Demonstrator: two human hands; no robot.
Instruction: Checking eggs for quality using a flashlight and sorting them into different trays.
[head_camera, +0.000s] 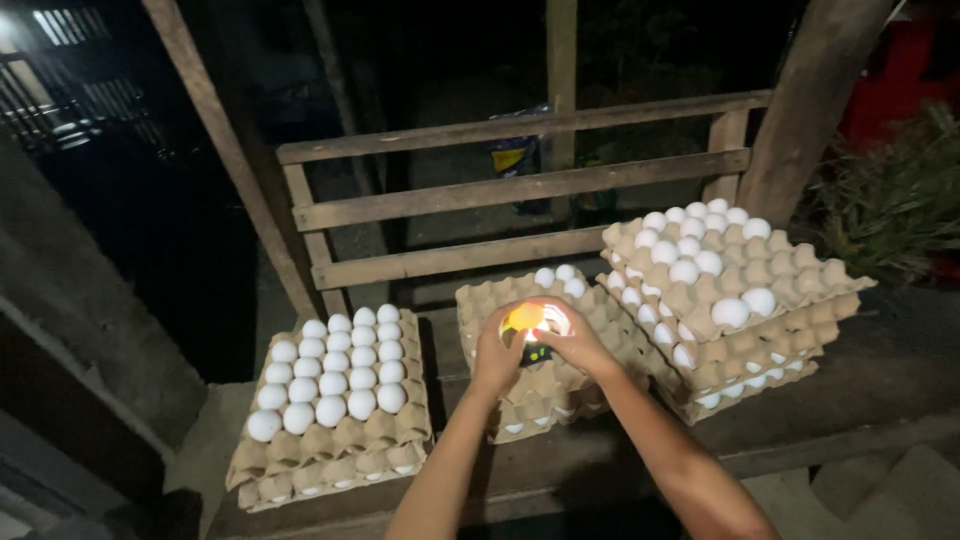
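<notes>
Both my hands meet over the middle stack of cardboard egg trays (590, 320). My left hand (496, 355) and my right hand (575, 338) cup one egg (525, 319) that glows orange-yellow, lit from below by a small dark torch (537, 353) whose body shows between my palms. Three white eggs (558, 276) lie at the far edge of that middle top tray. Which hand carries the torch is hard to tell.
A left stack of trays (330, 455) holds several rows of white eggs (335, 375). A taller right stack (790, 300) is partly filled. Behind stand a wooden rail fence (500, 190), slanted posts and darkness; plants (890, 200) grow at right. All rests on a plank ledge (850, 400).
</notes>
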